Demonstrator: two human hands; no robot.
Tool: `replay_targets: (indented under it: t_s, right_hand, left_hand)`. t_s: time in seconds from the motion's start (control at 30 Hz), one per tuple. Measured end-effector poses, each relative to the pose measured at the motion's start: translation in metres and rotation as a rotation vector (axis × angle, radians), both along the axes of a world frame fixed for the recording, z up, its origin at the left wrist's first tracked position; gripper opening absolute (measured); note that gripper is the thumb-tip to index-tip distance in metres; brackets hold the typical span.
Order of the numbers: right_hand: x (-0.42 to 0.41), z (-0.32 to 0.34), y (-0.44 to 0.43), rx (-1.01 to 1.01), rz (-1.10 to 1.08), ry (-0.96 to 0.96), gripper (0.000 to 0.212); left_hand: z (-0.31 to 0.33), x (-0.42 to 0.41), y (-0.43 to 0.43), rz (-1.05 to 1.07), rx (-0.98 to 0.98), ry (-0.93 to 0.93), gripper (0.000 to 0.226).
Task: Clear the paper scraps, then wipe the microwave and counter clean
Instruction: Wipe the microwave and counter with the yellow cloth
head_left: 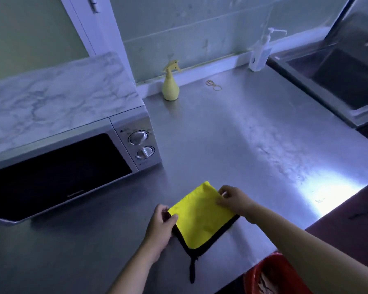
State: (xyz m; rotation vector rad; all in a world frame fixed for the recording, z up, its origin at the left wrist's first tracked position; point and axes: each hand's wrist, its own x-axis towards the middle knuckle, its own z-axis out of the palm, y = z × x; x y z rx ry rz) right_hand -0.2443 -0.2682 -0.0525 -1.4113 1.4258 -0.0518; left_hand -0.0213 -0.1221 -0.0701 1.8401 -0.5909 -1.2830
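Observation:
A folded yellow cloth (202, 217) with black trim lies on the steel counter (253, 145) near its front edge. My left hand (160, 227) pinches the cloth's left edge. My right hand (234, 199) pinches its upper right corner. A black loop hangs from the cloth's near corner. The silver microwave (72, 158) stands at the left, door closed, with a marble-patterned top. No paper scraps show on the counter.
A yellow spray bottle (170, 87) stands at the back by the wall. Rubber bands (214, 85) lie to its right. A pump bottle (260, 54) sits beside the sink (336, 81). A red bin (272, 274) stands below the counter's front edge.

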Motion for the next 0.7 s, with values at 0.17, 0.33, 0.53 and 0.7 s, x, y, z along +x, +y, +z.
replay_targets:
  t_s: [0.17, 0.33, 0.53, 0.7]
  right_hand:
    - [-0.022, 0.025, -0.088, 0.039, -0.152, -0.345, 0.008]
    - [-0.052, 0.041, -0.202, -0.067, -0.172, -0.430, 0.026]
    - [-0.075, 0.026, -0.315, -0.211, -0.157, -0.288, 0.026]
    - [-0.083, 0.017, -0.391, -0.193, -0.075, -0.251, 0.038]
  left_hand:
    - [0.032, -0.013, -0.083, 0.147, -0.153, 0.321, 0.052]
    - [0.052, -0.037, -0.204, 0.103, -0.177, 0.380, 0.041]
    - [0.034, -0.062, -0.332, 0.131, -0.085, 0.452, 0.019]
    - [0.018, -0.074, -0.415, 0.067, -0.127, 0.259, 0.033]
